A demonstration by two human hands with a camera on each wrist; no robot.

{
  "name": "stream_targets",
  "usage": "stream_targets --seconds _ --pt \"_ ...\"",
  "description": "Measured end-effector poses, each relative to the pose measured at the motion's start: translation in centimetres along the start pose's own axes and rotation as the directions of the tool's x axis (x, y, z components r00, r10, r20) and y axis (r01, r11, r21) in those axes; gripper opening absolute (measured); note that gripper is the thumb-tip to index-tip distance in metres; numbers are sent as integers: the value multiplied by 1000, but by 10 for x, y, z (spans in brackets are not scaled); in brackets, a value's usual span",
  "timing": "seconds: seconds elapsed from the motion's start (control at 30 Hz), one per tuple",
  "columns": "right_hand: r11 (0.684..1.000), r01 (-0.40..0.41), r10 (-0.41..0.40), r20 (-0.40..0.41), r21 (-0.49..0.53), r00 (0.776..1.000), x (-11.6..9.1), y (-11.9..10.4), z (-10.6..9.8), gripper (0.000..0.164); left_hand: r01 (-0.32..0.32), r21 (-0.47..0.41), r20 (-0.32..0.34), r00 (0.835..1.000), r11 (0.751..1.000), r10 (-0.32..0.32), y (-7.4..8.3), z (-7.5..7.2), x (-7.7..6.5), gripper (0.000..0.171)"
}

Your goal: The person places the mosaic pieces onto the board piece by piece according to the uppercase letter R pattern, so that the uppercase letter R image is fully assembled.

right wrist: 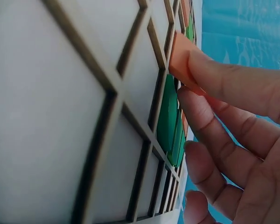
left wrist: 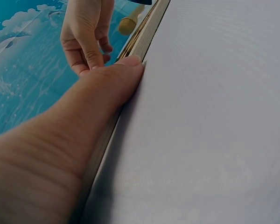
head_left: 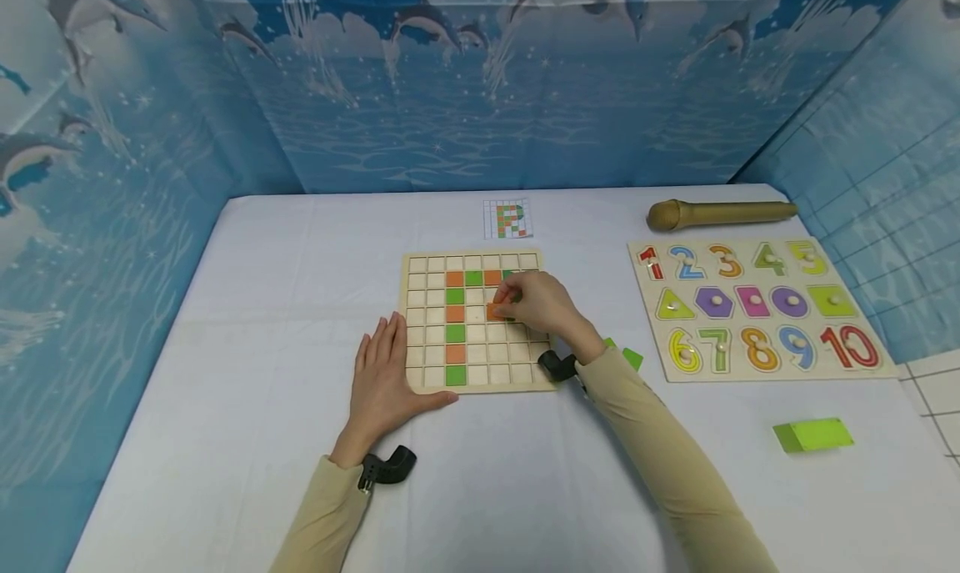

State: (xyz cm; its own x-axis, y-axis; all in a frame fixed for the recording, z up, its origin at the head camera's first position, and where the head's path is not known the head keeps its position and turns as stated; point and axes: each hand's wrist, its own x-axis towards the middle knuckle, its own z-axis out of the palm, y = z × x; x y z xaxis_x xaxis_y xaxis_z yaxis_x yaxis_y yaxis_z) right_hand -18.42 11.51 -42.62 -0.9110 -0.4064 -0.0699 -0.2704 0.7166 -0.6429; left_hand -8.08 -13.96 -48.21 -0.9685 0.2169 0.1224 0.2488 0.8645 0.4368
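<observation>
A wooden grid board (head_left: 498, 374) lies on the white table, with orange and green square tiles set in a column and along an upper row. My right hand (head_left: 538, 302) pinches an orange tile (right wrist: 181, 58) between thumb and fingers, tilted at a cell right of the column. Close by that tile, green tiles (right wrist: 167, 116) sit in the grid in the right wrist view. My left hand (head_left: 381, 379) rests at the board's lower left corner, fingers straight along the left side and thumb against the near edge. The right hand hides some upper right cells.
Behind the board lies a small printed card (head_left: 512, 220) with a coloured grid pattern. Loose green tiles (head_left: 632, 358) lie beside my right forearm. Farther right are a number-and-shape puzzle board (head_left: 765, 369), a brown microphone-shaped object (head_left: 720, 213) and a green block (head_left: 813, 434).
</observation>
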Motion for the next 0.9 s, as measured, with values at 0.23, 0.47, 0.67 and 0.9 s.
stream_targets --seconds 0.23,0.47,0.67,0.9 --pt "992 29 -32 -23 -119 999 0 -2 0 8 0 -2 1 1000 1000 0 1 0 1 129" --pt "985 50 -54 -22 -167 998 -2 -1 1 11 -3 4 -1 1000 1000 3 0 1 0 130" --pt "981 56 -60 -19 -185 998 -3 -1 0 11 1 8 3 1000 1000 -1 0 1 0 130" --pt "981 73 -77 -13 -177 997 -6 0 0 15 0 8 2 1000 1000 0 1 1 0 131"
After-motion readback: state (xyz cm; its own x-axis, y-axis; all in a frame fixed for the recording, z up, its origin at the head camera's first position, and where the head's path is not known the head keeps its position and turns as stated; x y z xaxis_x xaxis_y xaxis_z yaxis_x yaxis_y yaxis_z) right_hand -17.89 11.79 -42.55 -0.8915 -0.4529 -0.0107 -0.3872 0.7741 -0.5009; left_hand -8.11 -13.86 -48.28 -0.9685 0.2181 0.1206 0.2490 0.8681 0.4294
